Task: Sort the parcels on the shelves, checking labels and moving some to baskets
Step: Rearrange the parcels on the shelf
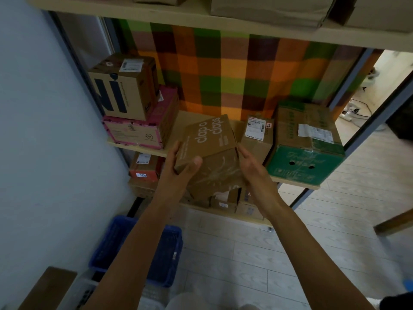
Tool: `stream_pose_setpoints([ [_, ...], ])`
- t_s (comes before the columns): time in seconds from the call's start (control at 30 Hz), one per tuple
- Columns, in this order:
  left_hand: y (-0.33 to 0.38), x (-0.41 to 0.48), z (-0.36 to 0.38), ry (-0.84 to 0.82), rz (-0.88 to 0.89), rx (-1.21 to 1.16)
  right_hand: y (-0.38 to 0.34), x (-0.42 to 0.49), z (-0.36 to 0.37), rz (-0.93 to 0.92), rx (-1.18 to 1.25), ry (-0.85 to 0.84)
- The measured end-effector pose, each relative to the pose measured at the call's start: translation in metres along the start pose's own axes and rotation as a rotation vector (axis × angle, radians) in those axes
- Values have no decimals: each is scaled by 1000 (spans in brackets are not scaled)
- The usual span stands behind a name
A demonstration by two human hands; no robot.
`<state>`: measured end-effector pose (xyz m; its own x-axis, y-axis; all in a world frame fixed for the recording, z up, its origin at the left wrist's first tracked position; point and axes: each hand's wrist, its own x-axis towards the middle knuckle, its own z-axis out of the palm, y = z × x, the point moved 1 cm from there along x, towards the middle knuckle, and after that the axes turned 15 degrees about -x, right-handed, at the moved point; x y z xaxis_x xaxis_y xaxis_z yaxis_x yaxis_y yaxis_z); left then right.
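A brown cardboard parcel (210, 151) printed "clap a claps" is tilted in front of the middle shelf (295, 182), its taped side facing me. My left hand (178, 166) grips its left corner, thumb curled over the near face. My right hand (248, 166) touches its right side with fingers held straight. A blue plastic basket (169, 260) stands on the floor below my left arm. Another small parcel with a white label (257, 135) sits just behind my right hand.
A green-fronted box (306, 153) fills the shelf's right end. At the left, a box marked "Ni" (125, 90) is stacked on a pink-edged box (138, 130). More parcels crowd the bottom shelf (223, 202). A checked cloth (234, 70) hangs behind. White wall on the left.
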<state>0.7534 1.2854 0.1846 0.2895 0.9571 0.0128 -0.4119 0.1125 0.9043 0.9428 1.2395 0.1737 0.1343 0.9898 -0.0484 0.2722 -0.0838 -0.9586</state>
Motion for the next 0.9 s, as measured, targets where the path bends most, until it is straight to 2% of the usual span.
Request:
stream_pose_setpoints([
  [0.2,-6,1,0,10,47,105,1,-3,9,-127,-77,107],
  [0.4,-2,4,1,28,102,141,-9,-1,10,-95,-41,157],
  [0.5,-3,1,1,-73,138,173,-17,-1,3,-31,7,221],
  [0.6,-4,4,-5,-113,161,308,-21,-1,-4,-69,31,207],
  [0.67,-6,8,-8,-67,234,366,-21,-1,-6,-105,-12,228],
  [0.77,-3,8,-7,49,328,361,-16,2,-5,-210,-226,351],
  [0.9,-4,10,-7,86,307,369,-14,0,-1,-288,-293,453],
])
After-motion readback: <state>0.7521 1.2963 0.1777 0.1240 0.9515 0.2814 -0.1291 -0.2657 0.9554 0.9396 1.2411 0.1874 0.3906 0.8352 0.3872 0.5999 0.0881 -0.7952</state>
